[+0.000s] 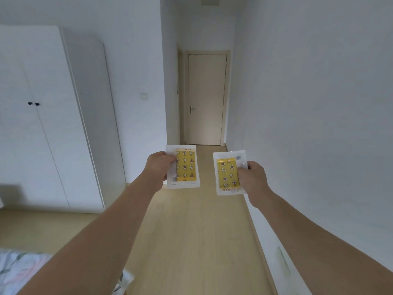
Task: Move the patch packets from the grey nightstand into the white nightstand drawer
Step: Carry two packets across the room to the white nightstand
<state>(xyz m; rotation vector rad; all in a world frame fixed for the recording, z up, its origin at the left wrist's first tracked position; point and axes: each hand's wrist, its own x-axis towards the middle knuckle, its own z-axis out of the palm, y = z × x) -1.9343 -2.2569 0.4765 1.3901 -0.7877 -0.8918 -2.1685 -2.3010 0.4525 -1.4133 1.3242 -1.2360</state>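
Packets (187, 167) (227, 173) pinched upright, fingers (173, 161) gripping edges

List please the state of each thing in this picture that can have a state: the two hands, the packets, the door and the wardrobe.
left hand: grips the left packet by its left edge
right hand: grips the right packet by its right edge
left packet: held up in the air, sealed
right packet: held up in the air, sealed
door: closed
wardrobe: both doors closed
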